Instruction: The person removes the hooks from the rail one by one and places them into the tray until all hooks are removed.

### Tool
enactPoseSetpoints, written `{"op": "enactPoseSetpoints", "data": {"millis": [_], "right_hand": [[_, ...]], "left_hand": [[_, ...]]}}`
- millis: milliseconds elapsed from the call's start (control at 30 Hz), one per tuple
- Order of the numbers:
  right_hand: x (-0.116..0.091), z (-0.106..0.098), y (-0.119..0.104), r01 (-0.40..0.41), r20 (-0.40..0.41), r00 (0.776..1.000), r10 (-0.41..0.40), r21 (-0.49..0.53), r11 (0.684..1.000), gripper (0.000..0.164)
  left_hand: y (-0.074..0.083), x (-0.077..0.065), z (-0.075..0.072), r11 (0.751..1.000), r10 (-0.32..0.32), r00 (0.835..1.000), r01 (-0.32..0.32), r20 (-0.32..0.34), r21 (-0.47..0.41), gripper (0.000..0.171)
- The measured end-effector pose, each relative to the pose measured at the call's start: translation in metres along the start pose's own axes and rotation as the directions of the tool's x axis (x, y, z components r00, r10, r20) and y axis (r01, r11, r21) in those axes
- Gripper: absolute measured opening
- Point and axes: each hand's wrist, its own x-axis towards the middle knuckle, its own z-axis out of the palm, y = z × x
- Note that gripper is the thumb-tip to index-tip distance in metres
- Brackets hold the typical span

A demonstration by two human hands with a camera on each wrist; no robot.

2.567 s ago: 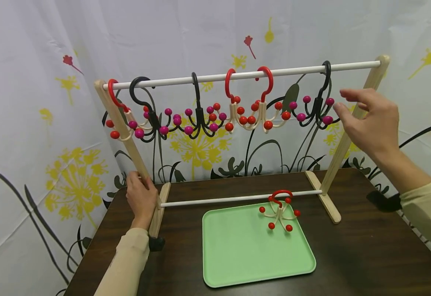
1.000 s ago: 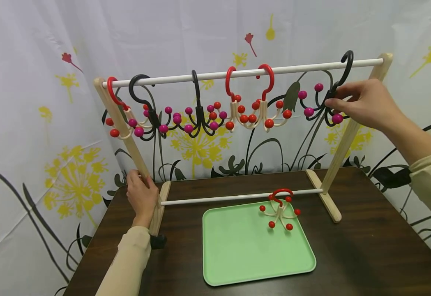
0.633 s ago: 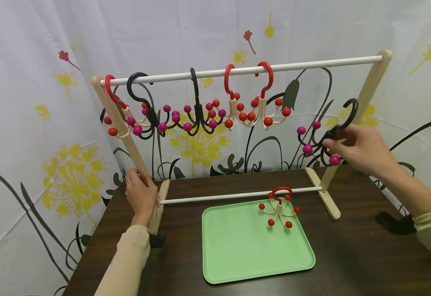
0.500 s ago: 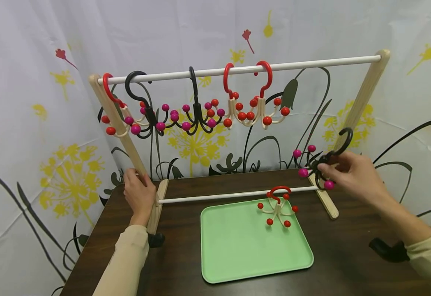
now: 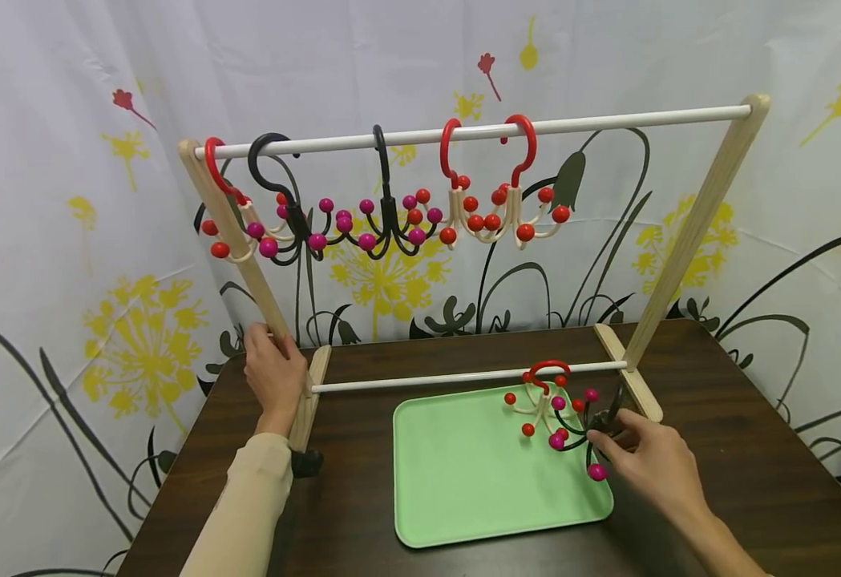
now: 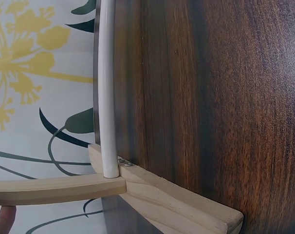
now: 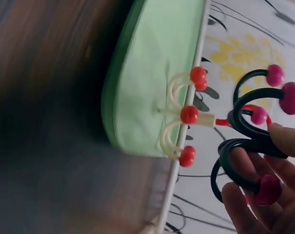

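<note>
My right hand (image 5: 654,465) pinches a black multi-arm hook hanger (image 5: 597,422) with magenta ball tips, over the right edge of the green tray (image 5: 492,481). In the right wrist view, thumb and fingers surround the middle of this black hanger (image 7: 249,144). Beside it, a cream hanger (image 5: 544,402) with a red hook and red balls stands at the tray's back right corner. My left hand (image 5: 276,377) grips the left wooden post (image 5: 250,272) of the rack low down; only fingertips (image 6: 2,222) show below that post in the left wrist view.
From the white top rail (image 5: 341,144) hang several hangers, black ones with magenta balls and cream ones with red hooks. A lower white rail (image 5: 420,382) runs behind the tray. The right post (image 5: 687,248) rises from a wooden foot. A patterned curtain (image 5: 103,449) backs the brown table (image 5: 348,513).
My right hand has lifted the rightmost black hanger off the top rail and carried it down and left to the tray. My left hand has stayed on the post.
</note>
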Motion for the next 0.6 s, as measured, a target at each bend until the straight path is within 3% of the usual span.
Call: {"op": "enactPoseSetpoints", "data": {"millis": [300, 600], "right_hand": [[-0.015, 0.031, -0.003, -0.127, -0.01, 0.992, 0.127, -0.003, 0.992, 0.018], [-0.018, 0.051, -0.001, -0.22, 0.005, 0.976, 0.22, -0.03, 0.975, 0.032]], "left_hand": [[0.001, 0.0, -0.001, 1.0, -0.009, 1.0, 0.009, 0.007, 0.002, 0.021], [0.001, 0.001, -0.001, 1.0, -0.011, 1.0, 0.011, 0.004, 0.0, 0.021]]}}
